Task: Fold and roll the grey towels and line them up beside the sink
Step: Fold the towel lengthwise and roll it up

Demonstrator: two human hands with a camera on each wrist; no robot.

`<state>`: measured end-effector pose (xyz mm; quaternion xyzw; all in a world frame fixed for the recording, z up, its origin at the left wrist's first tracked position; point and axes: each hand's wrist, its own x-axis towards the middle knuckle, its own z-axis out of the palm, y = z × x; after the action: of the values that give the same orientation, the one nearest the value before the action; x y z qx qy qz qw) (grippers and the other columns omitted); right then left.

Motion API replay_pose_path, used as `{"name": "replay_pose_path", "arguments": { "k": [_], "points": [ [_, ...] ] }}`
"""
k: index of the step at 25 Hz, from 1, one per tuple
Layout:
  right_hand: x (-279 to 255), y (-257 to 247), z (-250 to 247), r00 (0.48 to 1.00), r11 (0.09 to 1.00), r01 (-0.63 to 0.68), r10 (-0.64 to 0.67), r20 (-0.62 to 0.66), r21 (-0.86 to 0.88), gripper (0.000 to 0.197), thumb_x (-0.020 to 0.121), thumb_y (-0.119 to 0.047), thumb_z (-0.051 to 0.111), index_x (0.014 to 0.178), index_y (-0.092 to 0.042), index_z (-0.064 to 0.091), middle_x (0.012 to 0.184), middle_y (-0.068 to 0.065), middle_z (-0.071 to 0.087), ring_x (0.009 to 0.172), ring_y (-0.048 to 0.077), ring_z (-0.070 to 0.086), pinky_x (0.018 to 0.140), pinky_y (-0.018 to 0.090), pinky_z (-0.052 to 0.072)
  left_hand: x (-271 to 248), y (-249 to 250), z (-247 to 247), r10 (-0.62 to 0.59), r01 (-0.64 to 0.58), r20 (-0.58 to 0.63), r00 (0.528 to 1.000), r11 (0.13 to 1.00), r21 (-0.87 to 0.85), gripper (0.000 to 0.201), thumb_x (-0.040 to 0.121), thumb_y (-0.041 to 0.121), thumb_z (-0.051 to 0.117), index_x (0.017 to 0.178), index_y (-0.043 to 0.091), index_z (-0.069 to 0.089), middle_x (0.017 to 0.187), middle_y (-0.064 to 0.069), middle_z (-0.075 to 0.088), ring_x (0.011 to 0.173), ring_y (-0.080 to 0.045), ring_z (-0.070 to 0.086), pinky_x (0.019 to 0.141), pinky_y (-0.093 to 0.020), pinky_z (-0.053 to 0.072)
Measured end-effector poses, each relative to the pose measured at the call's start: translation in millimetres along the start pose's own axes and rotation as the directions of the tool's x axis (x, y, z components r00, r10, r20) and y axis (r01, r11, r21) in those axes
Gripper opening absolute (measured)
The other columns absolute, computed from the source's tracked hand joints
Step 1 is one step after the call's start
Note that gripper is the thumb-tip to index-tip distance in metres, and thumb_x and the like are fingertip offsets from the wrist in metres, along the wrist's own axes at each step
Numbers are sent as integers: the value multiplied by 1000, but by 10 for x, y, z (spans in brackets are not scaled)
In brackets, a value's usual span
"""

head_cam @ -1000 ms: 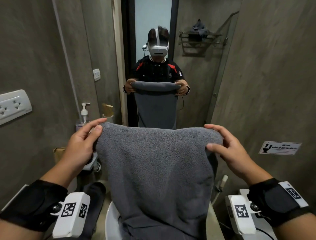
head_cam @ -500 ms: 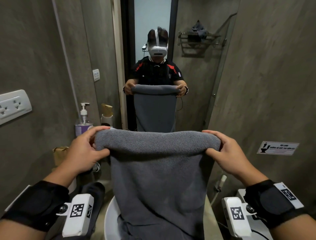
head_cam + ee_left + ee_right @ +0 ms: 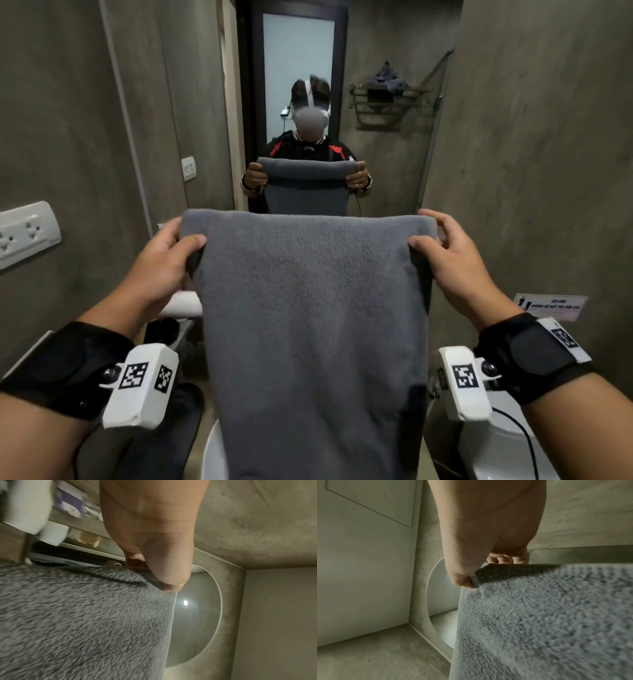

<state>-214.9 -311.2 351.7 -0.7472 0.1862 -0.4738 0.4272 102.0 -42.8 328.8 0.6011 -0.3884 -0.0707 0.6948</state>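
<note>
A grey towel [image 3: 311, 308] hangs folded lengthwise in front of me over the white sink [image 3: 212, 452]. My left hand [image 3: 181, 240] pinches its upper left corner between thumb and fingers. My right hand [image 3: 428, 236] pinches the upper right corner the same way. The top edge is stretched level between both hands. In the left wrist view the thumb presses the grey towel [image 3: 82, 622] at its corner. In the right wrist view the thumb clamps the folded edge of the grey towel [image 3: 547, 622]. The towel's lower end drops out of sight toward the basin.
A mirror [image 3: 298, 102] ahead reflects me and the towel. A wall socket [image 3: 27, 233] is on the left wall. A white roll [image 3: 181, 303] and dark cloth [image 3: 164, 431] lie on the counter at left. A sign [image 3: 548, 306] is on the right wall.
Both hands have lifted the towel's top edge higher and pulled it straighter. The fold now hangs flat, and my view has tilted upward a little.
</note>
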Motion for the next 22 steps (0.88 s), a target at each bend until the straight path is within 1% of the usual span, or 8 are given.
{"name": "replay_pose_path", "arguments": {
  "k": [3,5,7,12,15,17,20,22],
  "points": [
    [355,-277,-16,995,995,97,-97,-17,-7,42,97,-28,60,129,-51,47,81,-9,65,73,3,59,70,19,51,345,422,38,86,-86,-31,996,996,-6,40,73,54,67,112,60,59,113,11,71,101,-8,71,76,-26,56],
    [627,-543,-77,976,975,213,-215,-29,-59,35,101,-28,54,131,-46,52,105,-21,66,93,-3,62,88,15,49,577,784,47,172,-171,-15,985,984,53,42,76,61,62,117,68,53,126,9,64,110,-11,67,86,-34,55],
    [872,-823,-151,947,944,311,-317,-47,-111,27,104,-27,49,127,-35,61,117,-24,65,111,-4,59,102,23,47,789,1126,41,279,-279,15,960,951,133,43,84,64,57,126,67,50,139,7,58,122,-12,61,99,-38,49],
    [1109,-1246,-252,913,919,395,-393,-109,-5,23,105,-29,49,107,-36,70,104,-26,71,100,-6,62,87,16,47,992,1656,22,477,-463,-37,878,867,184,42,90,67,57,131,56,58,129,17,65,114,6,61,94,-17,49],
    [970,-1102,-215,972,962,235,-236,-14,142,20,104,-32,52,108,-33,72,104,-17,72,96,3,62,80,23,48,876,1477,58,392,-384,-46,919,914,130,28,92,58,56,117,51,67,115,15,69,101,-2,63,85,-29,54],
    [804,-894,-204,987,970,102,-126,100,219,21,100,-25,57,116,-31,69,112,-9,71,104,10,63,82,29,51,721,1255,57,284,-283,-4,959,957,70,27,89,56,61,115,49,67,110,14,71,99,-6,64,75,-26,56],
    [523,-533,-261,973,994,102,-110,202,50,57,85,-3,71,132,-32,56,128,-1,64,112,14,63,96,33,50,466,840,-2,189,-203,129,973,974,104,67,73,30,87,132,42,56,117,16,72,105,-2,69,78,-16,56],
    [315,-298,-255,960,994,82,-60,275,-67,81,77,6,77,139,-35,46,130,-2,60,106,10,64,91,31,53,294,538,-12,94,-127,196,976,978,163,99,55,10,93,138,38,49,124,8,69,111,-4,68,84,-19,57]
  ]
}}
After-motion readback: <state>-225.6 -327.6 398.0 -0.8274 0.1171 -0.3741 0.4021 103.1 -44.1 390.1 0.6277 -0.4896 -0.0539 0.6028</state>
